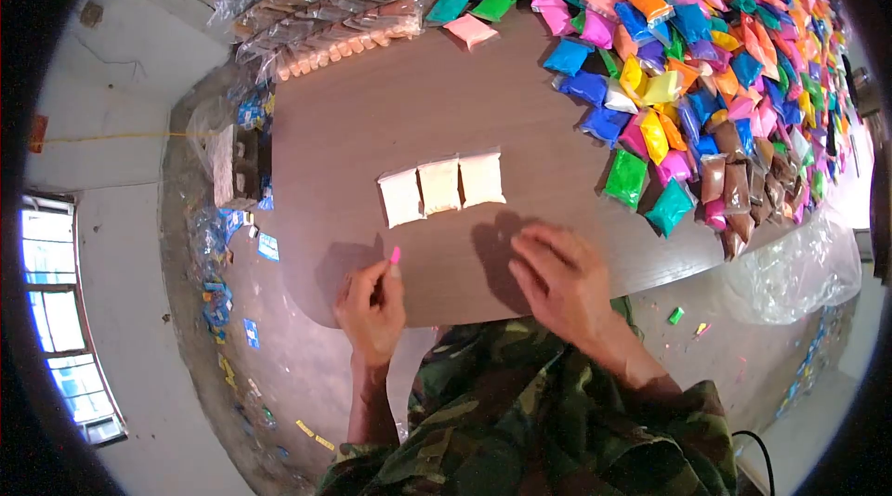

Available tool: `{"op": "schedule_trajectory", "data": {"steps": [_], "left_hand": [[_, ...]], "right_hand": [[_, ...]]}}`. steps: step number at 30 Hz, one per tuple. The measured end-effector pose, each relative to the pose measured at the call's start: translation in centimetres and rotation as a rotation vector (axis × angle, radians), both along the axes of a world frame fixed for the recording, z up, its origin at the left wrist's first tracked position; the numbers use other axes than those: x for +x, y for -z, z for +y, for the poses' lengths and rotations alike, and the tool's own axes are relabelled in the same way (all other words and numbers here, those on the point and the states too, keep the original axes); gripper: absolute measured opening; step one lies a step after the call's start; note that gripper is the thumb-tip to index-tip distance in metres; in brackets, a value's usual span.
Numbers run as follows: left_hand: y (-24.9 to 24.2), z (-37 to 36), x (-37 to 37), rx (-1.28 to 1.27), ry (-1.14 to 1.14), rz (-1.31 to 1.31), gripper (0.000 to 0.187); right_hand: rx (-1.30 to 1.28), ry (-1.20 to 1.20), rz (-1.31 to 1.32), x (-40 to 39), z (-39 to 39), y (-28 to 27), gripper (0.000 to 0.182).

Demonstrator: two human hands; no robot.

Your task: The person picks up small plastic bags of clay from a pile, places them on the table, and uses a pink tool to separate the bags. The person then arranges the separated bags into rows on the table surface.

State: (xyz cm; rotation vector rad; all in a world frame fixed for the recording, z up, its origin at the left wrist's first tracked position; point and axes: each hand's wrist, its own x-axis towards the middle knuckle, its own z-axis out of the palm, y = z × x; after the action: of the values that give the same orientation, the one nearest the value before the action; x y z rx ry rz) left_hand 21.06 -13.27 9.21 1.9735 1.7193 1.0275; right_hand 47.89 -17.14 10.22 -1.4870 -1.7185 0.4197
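Both hands rested at the near edge of the bench (372,115): the left hand (372,310) pinched a small pink piece (395,255) between its fingertips, while the right hand (560,280) lay flat, fingers loose and holding nothing. Just beyond them three pale powder packets (441,187) sat side by side in a row, seemingly all that was laid out so far. Farther off, the heap of coloured packets (706,59) looked largely undrawn.

A small packing workshop — a brown table (390,106) heaped with bright sachets of coloured powder (706,59), clear bags of bundled stock (325,4) stacked at its far edge. The bare concrete floor (139,245) is littered with wrappers and scraps — plain walls, a barred window (56,310).
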Motion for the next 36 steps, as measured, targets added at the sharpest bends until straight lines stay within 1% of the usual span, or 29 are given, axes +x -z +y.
{"op": "schedule_trajectory", "data": {"steps": [2,5,8,9,11,12,13,14,15,18,21,24,26,28,30,31,34,36], "left_hand": [[-2.5,-1.4,1.3,-0.033,0.105,0.037,0.008],[-4.3,-2.8,4.6,-0.206,0.262,-0.201,0.008],[-3.4,-2.9,6.6,-0.182,0.374,-0.243,0.009],[-3.8,-2.5,6.3,-0.27,0.417,-0.215,0.011],[-3.6,-1.5,5.5,-0.203,0.373,-0.154,0.012],[-3.3,-1.0,4.9,-0.169,0.349,-0.124,0.012],[-2.6,-0.2,3.9,-0.215,0.226,-0.027,0.021],[-2.4,1.5,3.0,-0.041,0.212,0.15,0.027],[-2.6,3.4,2.6,0.134,0.196,0.324,0.033],[-3.1,6.1,2.4,0.053,0.195,0.393,0.04],[-2.5,7.5,1.2,0.088,0.311,0.435,0.036],[-2.5,7.3,0.3,0.074,0.265,0.398,0.031],[-3.1,6.5,0.8,0.008,0.11,0.151,0.022],[-3.0,6.1,0.3,-0.091,-0.026,-0.083,0.019],[-1.7,6.2,-1.4,-0.219,-0.135,-0.304,0.024],[-1.1,6.2,-1.5,-0.263,-0.159,-0.505,0.03],[-0.1,6.2,-2.0,-0.336,-0.149,-0.734,0.028],[-0.2,6.1,-1.6,-0.323,-0.152,-0.736,0.029]], "right_hand": [[-0.108,-0.04,0.234,-0.9,-2.2,-0.2,0.032],[-0.291,-0.08,0.639,-2.1,-2.8,-1.4,0.023],[-0.281,-0.075,0.813,-2.6,-3.1,0.9,0.018],[-0.281,-0.061,0.85,-2.5,-3.2,1.4,0.016],[-0.284,-0.032,0.925,-2.0,-3.6,2.0,0.014],[-0.336,-0.004,0.963,-1.7,-3.7,1.7,0.012],[-0.387,0.022,1.001,-1.3,-3.7,0.9,0.01],[-0.439,0.05,1.039,-1.1,-3.7,0.3,0.008],[-0.444,0.074,0.989,-1.2,-3.5,0.3,0.002],[-0.397,-0.021,0.923,-1.4,-3.6,1.7,0.007],[-0.429,-0.042,0.891,-1.3,-3.7,1.2,0.005],[-0.405,-0.037,0.93,-1.2,-3.8,2.0,0.006],[-0.364,-0.005,0.924,-1.5,-3.6,2.0,0.004],[-0.339,0.007,0.885,-1.7,-3.4,1.9,0.005],[-0.324,0.003,0.82,-1.6,-3.3,1.8,0.006],[-0.329,-0.018,0.802,-1.5,-3.4,1.9,0.005],[-0.337,-0.041,0.776,-1.1,-3.5,2.0,0.006],[-0.338,-0.009,0.797,-1.2,-3.4,1.8,0.007]]}}
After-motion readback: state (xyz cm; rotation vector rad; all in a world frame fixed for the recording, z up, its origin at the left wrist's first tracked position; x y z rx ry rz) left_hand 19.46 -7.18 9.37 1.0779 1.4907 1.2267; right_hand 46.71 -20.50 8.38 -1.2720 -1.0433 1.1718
